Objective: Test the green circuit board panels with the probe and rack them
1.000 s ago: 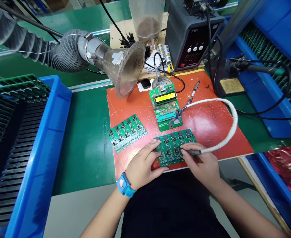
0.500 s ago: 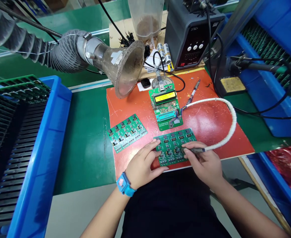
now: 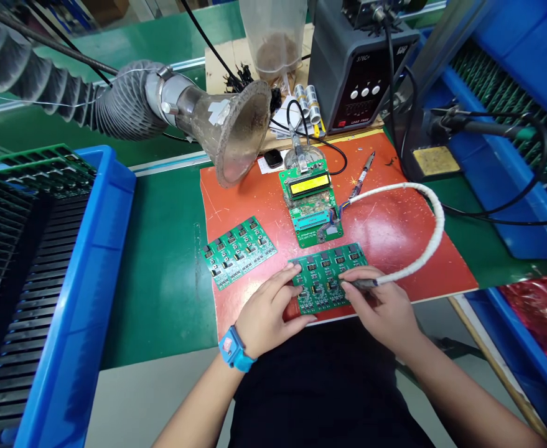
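Note:
A green circuit board (image 3: 318,274) with several small digit displays lies in front of me on the red mat. My left hand (image 3: 271,305) holds its left end, fingertips on the board and thumb along the near edge. Pinched in my right hand (image 3: 385,305) is a dark pen-like probe (image 3: 364,283), angled down at the board's right half; my fingers hide its tip. From the probe a white sleeved cable (image 3: 439,218) loops back to a programmer board (image 3: 313,205) with a lit yellow screen and a teal socket. A second circuit board (image 3: 239,252) lies to the left.
A fume-extraction funnel (image 3: 243,134) overhangs the mat's far left. Behind stands a grey soldering station (image 3: 361,74), with a yellow sponge (image 3: 436,160) to its right. A pen (image 3: 364,174) lies on the mat. Blue bins (image 3: 114,205) flank the bench, the left one holding racked boards.
My right hand and the probe have shifted slightly left over the board. The left hand stays in place on it.

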A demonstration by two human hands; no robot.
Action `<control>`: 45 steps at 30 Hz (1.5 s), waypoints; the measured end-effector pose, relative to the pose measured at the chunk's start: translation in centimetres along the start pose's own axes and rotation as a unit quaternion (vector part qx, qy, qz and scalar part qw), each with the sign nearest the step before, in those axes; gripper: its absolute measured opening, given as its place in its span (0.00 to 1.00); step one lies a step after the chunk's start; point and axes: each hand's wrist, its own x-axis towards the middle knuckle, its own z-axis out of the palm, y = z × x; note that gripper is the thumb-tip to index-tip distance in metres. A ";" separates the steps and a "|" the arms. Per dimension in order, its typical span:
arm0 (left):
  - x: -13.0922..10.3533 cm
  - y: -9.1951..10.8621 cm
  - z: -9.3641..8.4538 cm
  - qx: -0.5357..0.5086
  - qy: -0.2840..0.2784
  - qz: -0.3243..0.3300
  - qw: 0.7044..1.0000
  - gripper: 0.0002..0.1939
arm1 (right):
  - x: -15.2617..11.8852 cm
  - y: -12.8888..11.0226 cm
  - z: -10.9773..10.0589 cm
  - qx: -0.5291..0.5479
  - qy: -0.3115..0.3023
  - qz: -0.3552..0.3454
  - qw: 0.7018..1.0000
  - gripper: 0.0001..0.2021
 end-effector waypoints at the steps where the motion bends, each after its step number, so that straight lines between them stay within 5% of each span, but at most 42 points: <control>1: 0.0 0.0 0.0 0.000 -0.002 -0.001 1.000 0.22 | 0.0 0.0 0.0 -0.003 0.002 -0.002 1.000 0.02; 45: 0.0 0.1 0.0 -0.010 0.001 -0.012 1.000 0.22 | 0.1 0.0 -0.1 0.047 -0.005 0.043 0.998 0.07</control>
